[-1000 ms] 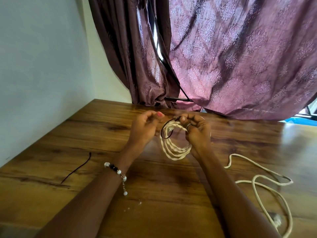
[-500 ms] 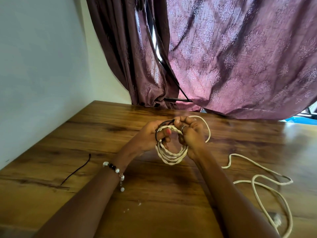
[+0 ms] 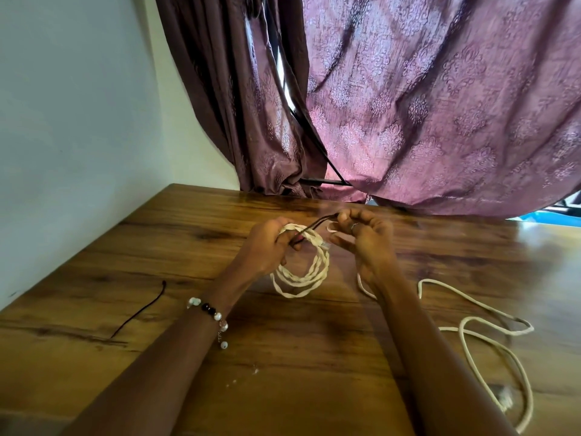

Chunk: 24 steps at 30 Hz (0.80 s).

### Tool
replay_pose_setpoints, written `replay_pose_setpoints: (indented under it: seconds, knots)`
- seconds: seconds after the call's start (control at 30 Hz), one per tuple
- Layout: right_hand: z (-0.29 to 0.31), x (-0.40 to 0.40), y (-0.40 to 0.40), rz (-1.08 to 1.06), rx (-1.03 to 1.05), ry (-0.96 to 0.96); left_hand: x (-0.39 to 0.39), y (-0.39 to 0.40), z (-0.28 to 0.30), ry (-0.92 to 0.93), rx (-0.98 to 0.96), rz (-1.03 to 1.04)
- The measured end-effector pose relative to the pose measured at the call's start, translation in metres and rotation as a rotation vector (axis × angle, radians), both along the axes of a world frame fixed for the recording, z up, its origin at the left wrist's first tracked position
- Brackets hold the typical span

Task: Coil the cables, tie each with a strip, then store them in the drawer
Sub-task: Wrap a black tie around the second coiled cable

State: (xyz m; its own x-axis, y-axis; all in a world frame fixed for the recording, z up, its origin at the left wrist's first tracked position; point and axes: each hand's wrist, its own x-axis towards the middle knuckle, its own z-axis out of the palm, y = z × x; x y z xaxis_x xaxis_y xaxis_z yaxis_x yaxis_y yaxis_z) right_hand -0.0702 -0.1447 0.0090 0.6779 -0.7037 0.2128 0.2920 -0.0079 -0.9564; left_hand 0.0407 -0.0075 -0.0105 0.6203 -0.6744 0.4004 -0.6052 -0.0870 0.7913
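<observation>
left hand (image 3: 267,243): grips coiled cable (image 3: 301,272) | right hand (image 3: 366,239): pinches dark strip (image 3: 317,223)

The table (image 3: 125,247) is wood-grain, brown and glossy, with a bright sheen toward 3 o'clock. The coiled cable (image 3: 301,272) looks cream, matt and twisted like braided cord. The curtain (image 3: 440,105) at 12 o'clock is mauve cloth with a woven, faintly shiny damask pattern.

No readable text, label, brand, number or sign shows on anything in view.
</observation>
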Motion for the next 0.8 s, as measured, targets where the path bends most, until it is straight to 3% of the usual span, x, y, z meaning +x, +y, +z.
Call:
replay_pose_setpoints:
  seconds: [0.17,0.33,0.43,0.6,0.8]
  knots:
    - [0.004,-0.007,-0.003,0.058,-0.227,0.034,-0.001,0.0,0.0,-0.015,0.045,0.011]
    - [0.007,-0.003,0.008,-0.073,-0.873,0.203,-0.009,0.001,0.005,-0.13,0.08,-0.048]
    - [0.01,-0.004,0.008,-0.116,-1.064,0.186,-0.011,0.003,0.004,-0.116,0.03,-0.161]
    - [0.007,-0.003,0.011,-0.159,-1.061,0.167,-0.014,0.001,0.004,-0.105,0.023,-0.187]
    - [0.001,0.003,0.009,-0.154,-0.82,0.113,-0.016,-0.002,0.003,-0.059,0.01,-0.173]
